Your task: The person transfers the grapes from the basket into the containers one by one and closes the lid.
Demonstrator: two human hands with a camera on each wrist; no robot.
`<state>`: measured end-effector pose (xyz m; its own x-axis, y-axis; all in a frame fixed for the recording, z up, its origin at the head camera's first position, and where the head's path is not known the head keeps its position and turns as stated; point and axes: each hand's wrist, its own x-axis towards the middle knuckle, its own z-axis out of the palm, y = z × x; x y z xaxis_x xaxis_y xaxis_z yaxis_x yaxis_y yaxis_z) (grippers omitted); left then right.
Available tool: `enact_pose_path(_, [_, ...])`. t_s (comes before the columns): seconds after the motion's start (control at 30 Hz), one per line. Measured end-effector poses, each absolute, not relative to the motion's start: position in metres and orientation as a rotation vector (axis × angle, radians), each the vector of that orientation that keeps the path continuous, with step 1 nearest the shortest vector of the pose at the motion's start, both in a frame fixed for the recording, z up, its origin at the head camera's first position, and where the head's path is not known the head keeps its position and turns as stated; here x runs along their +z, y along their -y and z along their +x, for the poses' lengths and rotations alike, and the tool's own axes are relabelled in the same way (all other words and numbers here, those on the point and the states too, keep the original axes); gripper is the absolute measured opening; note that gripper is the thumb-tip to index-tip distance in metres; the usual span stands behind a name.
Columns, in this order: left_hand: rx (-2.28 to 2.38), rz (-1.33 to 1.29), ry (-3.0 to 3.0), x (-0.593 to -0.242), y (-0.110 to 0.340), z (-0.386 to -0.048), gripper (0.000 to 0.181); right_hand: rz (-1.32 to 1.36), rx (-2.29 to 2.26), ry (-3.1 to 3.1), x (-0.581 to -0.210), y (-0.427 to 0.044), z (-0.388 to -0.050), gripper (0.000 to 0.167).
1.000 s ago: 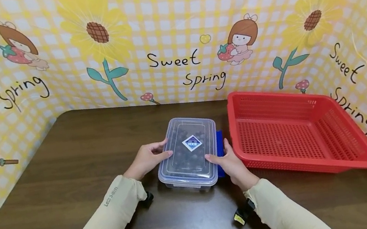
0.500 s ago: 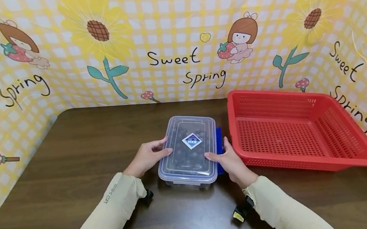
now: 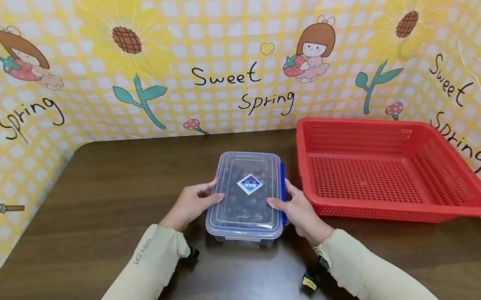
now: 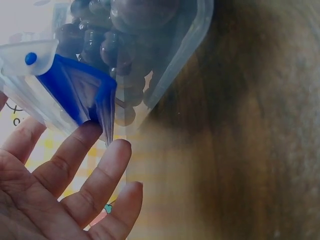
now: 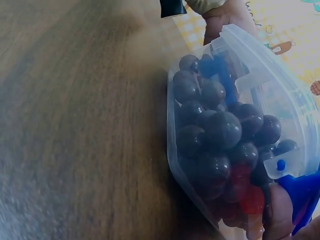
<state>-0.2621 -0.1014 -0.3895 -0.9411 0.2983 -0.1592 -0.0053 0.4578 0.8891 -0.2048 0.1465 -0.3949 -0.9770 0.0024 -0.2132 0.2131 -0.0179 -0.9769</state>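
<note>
A clear plastic food container (image 3: 243,212) with a translucent lid and a diamond-shaped sticker stands on the table. Dark, glossy round balls (image 5: 222,130) fill it; whether they are fruit I cannot tell. My left hand (image 3: 190,206) holds its left side, thumb on the lid's edge. In the left wrist view its fingertips touch a blue side latch (image 4: 75,90), which slants away from the wall. On the other side, my right hand (image 3: 301,213) has its thumb on the lid and its fingers against the right blue latch (image 3: 282,177), which lies close to the container.
A red perforated basket (image 3: 387,211) sits just right of the container, close to my right hand. Brown wooden tabletop (image 3: 79,233) extends left and in front. A yellow checked cloth (image 3: 211,23) walls in the back and sides.
The right blue latch has swung in from sticking out to lying near the container's side, with my right fingers following it leftward. My left hand has barely moved.
</note>
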Motion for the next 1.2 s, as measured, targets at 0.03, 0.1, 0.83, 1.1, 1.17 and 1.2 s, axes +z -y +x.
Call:
enact_pose_path(0.03, [1.475,0.247,-2.416,-0.39,0.102,-0.262,0.058,0.236,-2.135,-2.091,-0.395,-0.146,-0.205,0.075])
enact_pose_path(0.1, [1.468,0.247,-2.408,-0.389,0.103,-0.261,0.059,0.251,-2.145,-2.094,-0.396,-0.144,-0.205,0.074])
enact_pose_path(0.83, [1.439,0.158,-2.295,-0.38,0.13,-0.256,0.082,0.154,-1.984,-2.026,-0.39,-0.139,-0.212,0.077])
enact_pose_path(1.1, [1.471,0.052,-2.115,-0.382,0.132,-0.257,0.091,0.204,-2.021,-1.893,-0.391,-0.144,-0.213,0.08])
enact_pose_path(1.17, [1.479,0.038,-2.101,-0.38,0.132,-0.258,0.091,0.192,-2.044,-1.872,-0.391,-0.144,-0.213,0.079])
enact_pose_path(1.2, [1.491,0.026,-2.088,-0.379,0.132,-0.258,0.092,0.191,-2.054,-1.864,-0.392,-0.143,-0.213,0.079])
